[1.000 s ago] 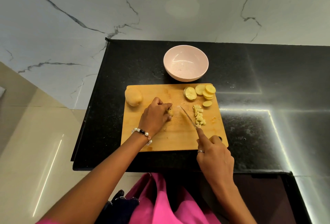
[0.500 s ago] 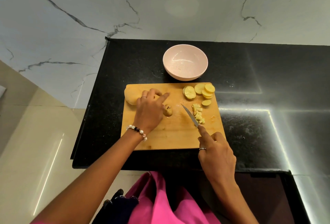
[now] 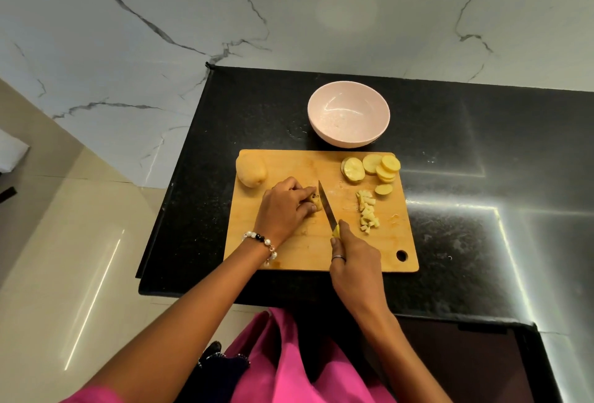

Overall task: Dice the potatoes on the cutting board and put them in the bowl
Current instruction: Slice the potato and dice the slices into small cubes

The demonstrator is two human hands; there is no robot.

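cutting board (image 3: 299, 251): wood, matt | counter (image 3: 466, 151): glossy stone, seemingly

No readable text, labels, brands or numbers anywhere in view.

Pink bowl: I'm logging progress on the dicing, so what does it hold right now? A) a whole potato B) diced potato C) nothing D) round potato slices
C: the pink bowl shows only its bare inside, while the diced potato, the round slices and the whole potato all lie on the cutting board.
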